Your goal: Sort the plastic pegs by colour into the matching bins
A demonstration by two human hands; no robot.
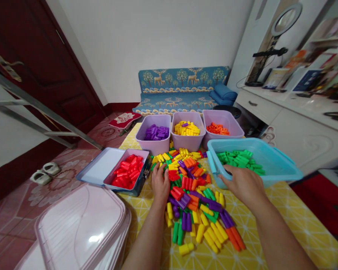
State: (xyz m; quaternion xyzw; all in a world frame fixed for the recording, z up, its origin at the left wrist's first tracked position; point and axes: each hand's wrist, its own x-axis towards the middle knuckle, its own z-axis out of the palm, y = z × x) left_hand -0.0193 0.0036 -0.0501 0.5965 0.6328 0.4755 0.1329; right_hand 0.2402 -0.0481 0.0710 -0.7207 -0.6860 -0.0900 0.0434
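A pile of mixed plastic pieces [197, 187] in red, yellow, green, purple and orange spreads over the table's middle. My left hand [160, 182] lies at the pile's left edge, fingers apart, beside red and green pieces. Over the near left rim of the blue bin [281, 165], which holds green pieces [242, 159], is my right hand [240, 182]; its fingers are bent round something dark that I cannot make out. A box with red pieces [128, 170] stands left of my left hand. Behind the pile are purple pieces [157, 132], yellow pieces [186, 128] and orange pieces [218, 128] in three lilac bins.
Pink lids [84, 225] are stacked at the near left of the yellow-patterned tablecloth [293, 221]. Beyond the table is a blue sofa [183, 99]. A metal ladder [45, 112] leans at the left, and a white cabinet [304, 131] stands at the right.
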